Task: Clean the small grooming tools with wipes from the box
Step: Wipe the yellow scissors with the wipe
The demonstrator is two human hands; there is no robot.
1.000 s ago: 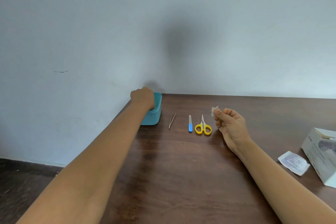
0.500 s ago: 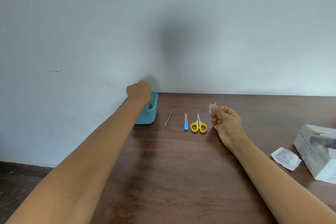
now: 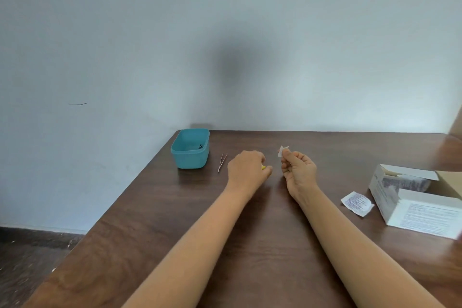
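My left hand (image 3: 247,170) lies curled over the yellow scissors (image 3: 263,167), fingers closing on them; only a sliver of yellow handle shows. The blue nail file is hidden under that hand. My right hand (image 3: 298,170) is raised just right of it and pinches a small white wipe (image 3: 283,150) between thumb and fingertips. Thin metal tweezers (image 3: 222,162) lie on the brown table (image 3: 175,220) to the left of my left hand. The open white wipe box (image 3: 412,197) stands at the right.
A teal plastic bin (image 3: 190,157) sits at the table's far left corner against the wall, with a small dark item inside. A torn wipe packet (image 3: 357,203) lies just left of the box. The table's left edge drops to a dark floor.
My left hand has left the teal bin and moved right, down onto the scissors and nail file. My right hand still pinches the wipe in about the same place.
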